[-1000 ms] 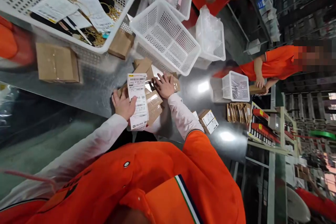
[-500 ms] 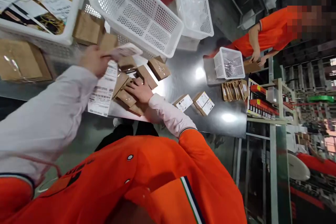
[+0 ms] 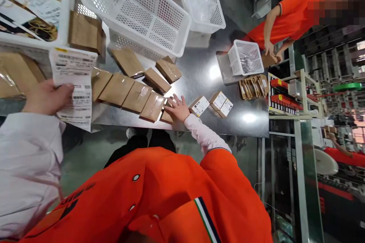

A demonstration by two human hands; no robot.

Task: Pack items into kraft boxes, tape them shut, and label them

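My left hand (image 3: 53,97) is closed on a strip of printed shipping labels (image 3: 78,87), pinching it by its left edge. The strip hangs over the table's near edge. My right hand (image 3: 179,109) lies with fingers spread on a small brown box (image 3: 167,116), partly hidden under it. Leftward from that box runs a row of several brown boxes, including one with shiny tape (image 3: 153,106) and a wider one (image 3: 116,88). Behind the row are a larger box (image 3: 128,62), a narrow box (image 3: 157,80) and a taped box (image 3: 169,70).
Large white baskets (image 3: 182,40) line the back of the metal table (image 3: 199,66). Labelled boxes (image 3: 199,105) stand right of my hand. Farther right are a small white basket (image 3: 246,59) and upright packets (image 3: 253,87). Another person in orange (image 3: 296,5) handles a box.
My left hand has moved left and down with the labels. My right hand has moved right, and the jumbled boxes now form a spread-out row.
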